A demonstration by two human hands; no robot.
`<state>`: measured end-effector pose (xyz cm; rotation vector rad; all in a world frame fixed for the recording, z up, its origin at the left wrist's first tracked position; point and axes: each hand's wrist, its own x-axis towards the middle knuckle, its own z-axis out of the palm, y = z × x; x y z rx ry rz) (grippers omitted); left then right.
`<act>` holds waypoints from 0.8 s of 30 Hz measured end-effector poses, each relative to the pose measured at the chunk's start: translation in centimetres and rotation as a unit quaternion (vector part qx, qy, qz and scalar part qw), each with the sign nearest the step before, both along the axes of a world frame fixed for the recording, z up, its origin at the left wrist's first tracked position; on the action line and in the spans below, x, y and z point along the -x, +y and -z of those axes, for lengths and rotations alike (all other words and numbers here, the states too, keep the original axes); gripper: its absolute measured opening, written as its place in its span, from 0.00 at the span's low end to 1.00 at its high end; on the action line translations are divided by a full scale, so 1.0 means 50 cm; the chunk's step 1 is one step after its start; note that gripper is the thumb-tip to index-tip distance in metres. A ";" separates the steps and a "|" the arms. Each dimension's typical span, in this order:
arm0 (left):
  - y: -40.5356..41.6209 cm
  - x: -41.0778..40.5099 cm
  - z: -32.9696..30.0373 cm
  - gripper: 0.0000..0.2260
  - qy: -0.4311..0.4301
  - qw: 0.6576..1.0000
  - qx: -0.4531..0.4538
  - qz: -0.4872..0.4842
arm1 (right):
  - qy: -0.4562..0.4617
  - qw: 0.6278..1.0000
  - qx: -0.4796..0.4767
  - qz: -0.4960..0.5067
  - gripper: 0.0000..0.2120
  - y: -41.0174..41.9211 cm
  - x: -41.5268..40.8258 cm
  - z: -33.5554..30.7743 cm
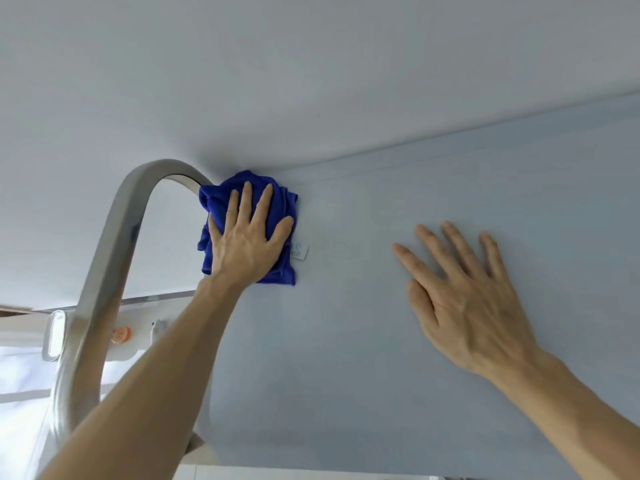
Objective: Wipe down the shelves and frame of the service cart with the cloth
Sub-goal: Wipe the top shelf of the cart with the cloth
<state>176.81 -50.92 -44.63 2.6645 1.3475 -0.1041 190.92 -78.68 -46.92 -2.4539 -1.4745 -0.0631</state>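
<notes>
service cart shelf, blue cloth, two hands: one head view

item 1, shelf [398, 341]: pale blue-grey flat panel filling the right and lower centre of the view. its far edge runs as a straight line rising toward the upper right, where it meets a paler grey surface [311, 64] that fills the upper half of the view.

item 2, cloth [284, 206]: deep blue, bunched and creased, lying on the shelf at its far left corner, just beside the frame. a small white label [302, 251] with pale lettering, too blurred to read, shows at its right edge.

item 3, left hand [247, 237]: flat on top of the cloth, fingers [246, 199] straight and spread, pressing the cloth against the shelf rather than gripping it. bare forearm runs down to the lower left corner.

item 4, right hand [464, 303]: well apart from the cloth, to its right, laid palm-down on the bare shelf. its fingers are straight, slightly fanned, holding nothing.

item 5, frame [104, 271]: brushed metal tube on the left, rising from the lower edge and bending over in an arch whose far end reaches the cloth's left edge.

item 6, background at lower left: bright white surfaces, a small orange object [121, 335], details blurred.
</notes>
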 end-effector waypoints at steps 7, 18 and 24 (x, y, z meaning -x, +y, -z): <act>-0.213 0.132 0.001 0.32 -0.008 0.997 -0.009 0.079 | -0.007 1.000 0.002 0.010 0.24 -0.004 -0.006 0.012; -0.127 -0.055 0.015 0.30 -0.001 0.988 -0.020 0.150 | -0.006 1.000 0.015 0.014 0.23 -0.008 -0.006 0.009; -0.085 -0.167 0.026 0.32 -0.013 0.975 -0.054 0.216 | -0.004 0.999 0.034 0.020 0.24 -0.012 -0.007 0.014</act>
